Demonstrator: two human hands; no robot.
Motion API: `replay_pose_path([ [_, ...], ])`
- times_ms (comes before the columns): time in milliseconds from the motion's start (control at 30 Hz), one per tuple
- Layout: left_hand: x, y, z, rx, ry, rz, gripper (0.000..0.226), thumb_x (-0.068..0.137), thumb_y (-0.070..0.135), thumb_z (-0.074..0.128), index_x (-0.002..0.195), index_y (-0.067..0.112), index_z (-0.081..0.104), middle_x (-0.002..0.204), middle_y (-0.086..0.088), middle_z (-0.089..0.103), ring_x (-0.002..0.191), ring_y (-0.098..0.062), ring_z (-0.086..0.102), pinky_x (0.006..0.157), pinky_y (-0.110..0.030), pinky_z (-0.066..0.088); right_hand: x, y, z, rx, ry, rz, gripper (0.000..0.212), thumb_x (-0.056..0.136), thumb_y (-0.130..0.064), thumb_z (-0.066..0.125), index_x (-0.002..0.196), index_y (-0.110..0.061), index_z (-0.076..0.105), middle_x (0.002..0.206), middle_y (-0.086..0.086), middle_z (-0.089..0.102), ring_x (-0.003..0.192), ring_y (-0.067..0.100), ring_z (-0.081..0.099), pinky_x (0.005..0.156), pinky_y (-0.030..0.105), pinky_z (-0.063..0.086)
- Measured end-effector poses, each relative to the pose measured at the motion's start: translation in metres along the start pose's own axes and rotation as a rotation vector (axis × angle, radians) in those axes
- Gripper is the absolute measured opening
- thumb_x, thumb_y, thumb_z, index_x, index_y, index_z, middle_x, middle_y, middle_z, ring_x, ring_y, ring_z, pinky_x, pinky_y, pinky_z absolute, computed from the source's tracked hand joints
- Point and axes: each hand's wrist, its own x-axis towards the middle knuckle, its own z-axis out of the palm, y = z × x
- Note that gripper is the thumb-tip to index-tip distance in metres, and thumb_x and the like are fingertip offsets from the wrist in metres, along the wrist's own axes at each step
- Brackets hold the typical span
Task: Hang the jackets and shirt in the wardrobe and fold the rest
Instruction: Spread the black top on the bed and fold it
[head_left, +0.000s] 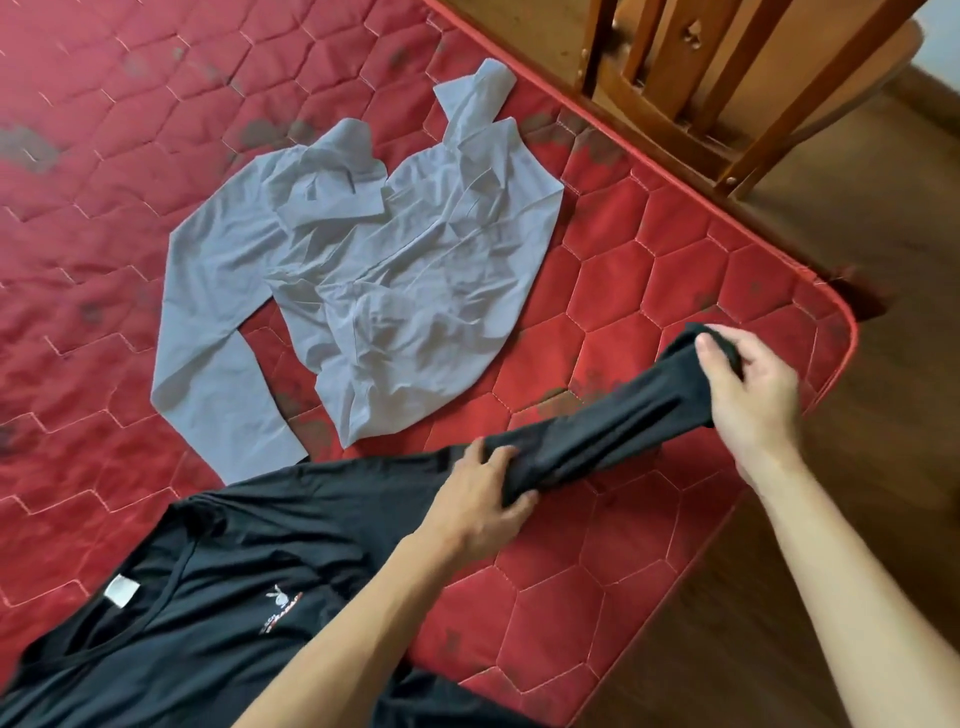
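On the red mattress (597, 571), near corner: a black top (218, 571) lay spread and unfolded, its sleeve (613, 431) drawn out toward the bed's edge.
Left grip (478, 504): fingers curled round the sleeve's middle.
Right grip (748, 384): thumb and fingers pinched the cuff end.
Grey shirt (395, 280): lay creased just beyond, one cuff meeting the top's shoulder, not yet hung.
Progress: apparently early, with folding barely begun and no wardrobe or jackets in view.
Surroundings: wooden chair (727, 78), wood floor (883, 519).

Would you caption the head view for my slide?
The left hand and right hand grip a black top's sleeve beside a grey shirt.
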Motion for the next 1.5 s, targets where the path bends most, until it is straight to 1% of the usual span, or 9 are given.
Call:
replay_pose_path([
  [100,-0.021,0.026,-0.007,-0.436,0.174,0.052,0.043,0.098,0.055,0.047,0.122,0.025,0.065,0.122,0.006,0.064,0.114,-0.005,0.058,0.102,-0.030,0.046,-0.042,-0.014,0.029,-0.023,-0.173,-0.114,0.020,0.096,-0.013,0.063,0.111,-0.022,0.070,0.105,-0.016,0.070,0.098,-0.011,0.063,0.089,0.008,0.045],
  [200,-0.033,0.037,-0.028,-1.132,0.110,-0.122,0.052,0.096,0.061,0.047,0.107,0.018,0.074,0.103,-0.013,0.073,0.091,-0.016,0.067,0.086,-0.035,0.055,-0.093,-0.025,0.070,-0.110,-0.401,-0.241,0.029,0.090,-0.005,0.066,0.114,-0.021,0.073,0.108,-0.019,0.070,0.103,-0.012,0.062,0.094,0.010,0.045],
  [300,-0.051,0.013,-0.047,-1.372,0.144,-0.221,0.043,0.089,0.055,0.062,0.089,0.014,0.075,0.084,-0.007,0.073,0.080,-0.016,0.069,0.071,-0.030,0.056,-0.141,-0.034,0.110,-0.256,-0.637,-0.440,0.035,0.083,-0.010,0.060,0.114,-0.019,0.072,0.116,-0.011,0.070,0.110,0.008,0.064,0.100,0.030,0.049],
  [467,-0.112,-0.080,-0.057,-1.458,0.432,-0.423,0.028,0.093,0.008,0.063,0.066,0.013,0.059,0.064,-0.006,0.057,0.051,-0.015,0.054,0.048,-0.024,0.043,-0.227,-0.053,0.161,-0.390,-0.877,-0.724,0.033,0.071,-0.010,0.056,0.097,-0.018,0.073,0.102,-0.009,0.072,0.099,0.019,0.062,0.087,0.041,0.052],
  [600,-0.176,-0.164,-0.067,-1.461,0.676,-0.529,0.017,0.096,0.012,0.061,0.082,0.015,0.069,0.078,-0.006,0.074,0.071,-0.022,0.069,0.063,-0.038,0.056,-0.297,-0.051,0.185,-0.283,-0.987,-0.757,0.041,0.073,-0.009,0.055,0.106,-0.025,0.074,0.116,-0.014,0.071,0.109,0.011,0.061,0.095,0.028,0.046],
  [933,-0.340,-0.325,0.004,-1.315,0.958,-0.790,0.008,0.098,0.012,0.061,0.100,0.010,0.068,0.094,-0.007,0.070,0.079,-0.022,0.064,0.059,-0.023,0.054,-0.370,0.000,0.224,-0.569,-1.123,-0.589,0.042,0.084,-0.011,0.055,0.121,-0.028,0.067,0.120,-0.015,0.067,0.111,0.010,0.058,0.101,0.029,0.044],
  [1033,-0.358,-0.356,0.039,-1.340,0.974,-0.893,0.010,0.098,0.011,0.059,0.101,0.012,0.069,0.110,-0.015,0.071,0.095,-0.027,0.066,0.083,-0.036,0.056,-0.368,0.018,0.229,-0.706,-1.074,-0.501,0.054,0.086,-0.009,0.058,0.138,-0.020,0.053,0.140,-0.004,0.053,0.125,0.019,0.053,0.110,0.033,0.038],
  [1300,-0.365,-0.379,0.087,-1.443,0.888,-1.027,0.019,0.102,0.003,0.050,0.117,-0.002,0.059,0.120,-0.021,0.060,0.104,-0.040,0.064,0.045,-0.023,0.057,-0.321,0.026,0.243,-0.826,-0.609,-0.207,0.090,0.079,-0.019,0.080,0.150,-0.009,0.026,0.148,0.021,0.032,0.126,0.044,0.047,0.103,0.048,0.042],
  [1500,-0.375,-0.387,0.083,-1.500,0.989,-1.004,0.024,0.104,-0.004,0.036,0.116,-0.001,0.056,0.095,-0.020,0.065,0.052,-0.014,0.070,0.048,-0.022,0.058,-0.300,0.022,0.260,-0.866,-0.595,-0.174,0.059,0.081,-0.031,0.073,0.132,-0.013,0.049,0.125,0.015,0.061,0.116,0.038,0.057,0.091,0.044,0.047],
])
